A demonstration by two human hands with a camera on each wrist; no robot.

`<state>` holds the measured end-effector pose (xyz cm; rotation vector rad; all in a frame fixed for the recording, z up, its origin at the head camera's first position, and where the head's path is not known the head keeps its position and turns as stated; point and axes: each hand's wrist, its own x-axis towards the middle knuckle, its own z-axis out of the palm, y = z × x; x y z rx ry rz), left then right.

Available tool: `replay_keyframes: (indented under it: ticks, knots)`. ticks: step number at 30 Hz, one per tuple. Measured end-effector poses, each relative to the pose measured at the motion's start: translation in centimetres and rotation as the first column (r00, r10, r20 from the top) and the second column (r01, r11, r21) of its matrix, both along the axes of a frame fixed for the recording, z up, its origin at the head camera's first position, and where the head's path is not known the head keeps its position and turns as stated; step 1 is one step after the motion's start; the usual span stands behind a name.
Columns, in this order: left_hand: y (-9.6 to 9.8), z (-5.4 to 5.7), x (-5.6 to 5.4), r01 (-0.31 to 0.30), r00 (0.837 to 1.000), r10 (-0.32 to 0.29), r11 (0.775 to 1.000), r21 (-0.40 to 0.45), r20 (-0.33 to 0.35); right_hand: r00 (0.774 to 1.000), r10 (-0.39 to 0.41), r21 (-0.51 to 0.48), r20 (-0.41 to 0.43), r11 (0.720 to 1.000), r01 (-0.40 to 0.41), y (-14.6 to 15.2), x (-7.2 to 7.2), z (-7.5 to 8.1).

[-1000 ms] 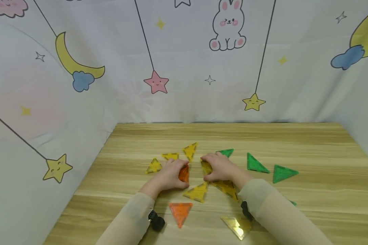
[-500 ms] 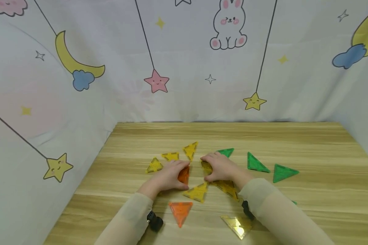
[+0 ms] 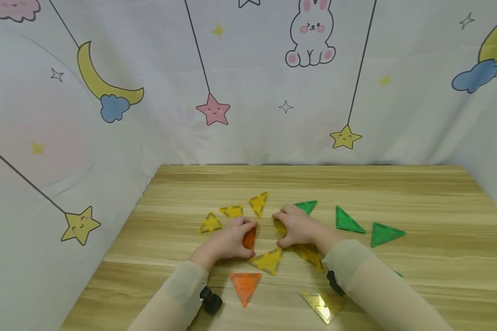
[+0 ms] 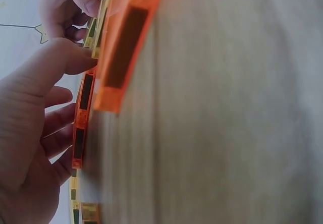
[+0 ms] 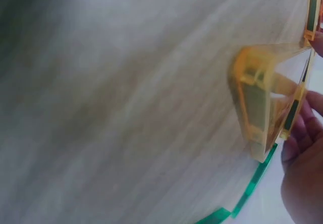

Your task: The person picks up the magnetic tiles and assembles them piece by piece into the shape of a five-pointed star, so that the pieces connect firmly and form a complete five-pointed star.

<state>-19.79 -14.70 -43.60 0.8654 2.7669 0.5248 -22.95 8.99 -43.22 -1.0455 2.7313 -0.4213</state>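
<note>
My left hand [image 3: 231,239] grips an orange triangular magnetic tile [image 3: 250,238] by its edges, low over the table; part of the tile is hidden by the hand. In the left wrist view, the thumb is on one end of this orange tile [image 4: 83,118] and the fingers curl at its side. Facing it, my right hand [image 3: 299,225] holds a yellow triangular magnetic tile [image 3: 279,226] between thumb and fingers. A second yellow tile [image 3: 268,262] lies just in front of the two hands, and another yellow tile [image 3: 310,255] sits under the right wrist.
Several small yellow tiles [image 3: 210,223] lie behind the left hand. Green tiles [image 3: 347,220] are spread at the right. Nearer the front are an orange tile [image 3: 245,288] and a shiny yellow tile [image 3: 324,305]. A printed curtain [image 3: 248,138] borders the wooden table [image 3: 397,184].
</note>
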Motion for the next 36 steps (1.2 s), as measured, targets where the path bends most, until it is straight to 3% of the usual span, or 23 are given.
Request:
replay_keyframes:
  ticks: [12, 22, 30, 36]
  knots:
    - [-0.4, 0.3, -0.2, -0.027, 1.000, 0.028, 0.994, 0.109, -0.009, 0.999, 0.029, 0.015, -0.021, 0.999, -0.028, 0.0, 0.3, 0.4]
    - [-0.5, 0.7, -0.2, -0.043, 0.999, 0.047, 0.991, 0.124, -0.023, 0.999, 0.033, 0.037, -0.040, 0.999, -0.031, 0.2, 0.3, 1.0]
    - [-0.3, 1.5, 0.2, -0.073, 0.997, 0.072, 0.985, 0.153, 0.011, 1.000, -0.005, -0.022, 0.025, 1.000, 0.005, 0.4, 1.1, 2.1]
    - [0.5, 1.9, 0.7, -0.036, 0.999, 0.034, 0.981, 0.190, 0.012, 0.999, 0.006, -0.093, 0.049, 0.996, -0.002, 0.7, 2.6, 2.0]
